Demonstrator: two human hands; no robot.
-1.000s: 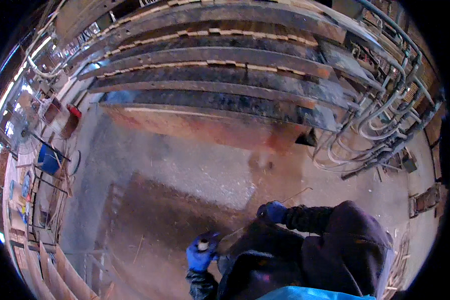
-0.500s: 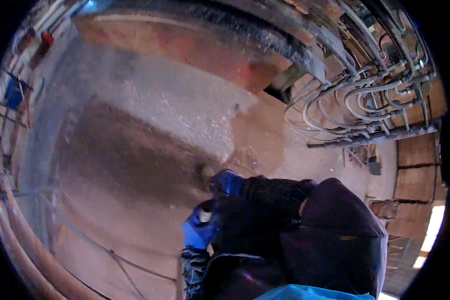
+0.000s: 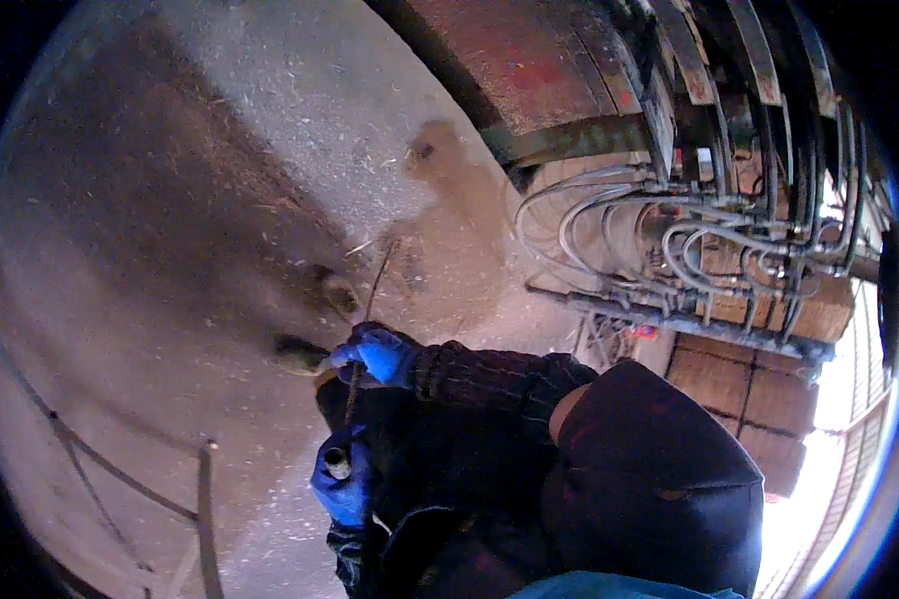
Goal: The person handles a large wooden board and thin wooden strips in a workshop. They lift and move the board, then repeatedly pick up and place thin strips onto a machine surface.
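Note:
My left hand (image 3: 338, 494), in a blue glove, is closed around something with a round, pale end (image 3: 338, 462); its kind is hard to make out. Just above it, my right hand (image 3: 380, 357), gloved in blue too, has its fingers closed on a thin dark rod (image 3: 377, 280). The rod sticks out past the right hand toward the floor and runs back to the left hand. Both hands are held in front of my dark clothing. Shoes (image 3: 305, 351) show on the floor just beyond them.
Several bent hoses (image 3: 589, 250) hang from a pipe frame at the right. Stacked brown blocks (image 3: 744, 384) stand behind it. A rusty red machine body (image 3: 529, 65) is at the top. On the lower left is a metal railing (image 3: 207, 509). The floor (image 3: 300, 100) has dark and wet patches.
My view has turned, bringing the hoses and stacked blocks closer and the railing further in. Both hands remain together and closed; the thin rod now shows more clearly.

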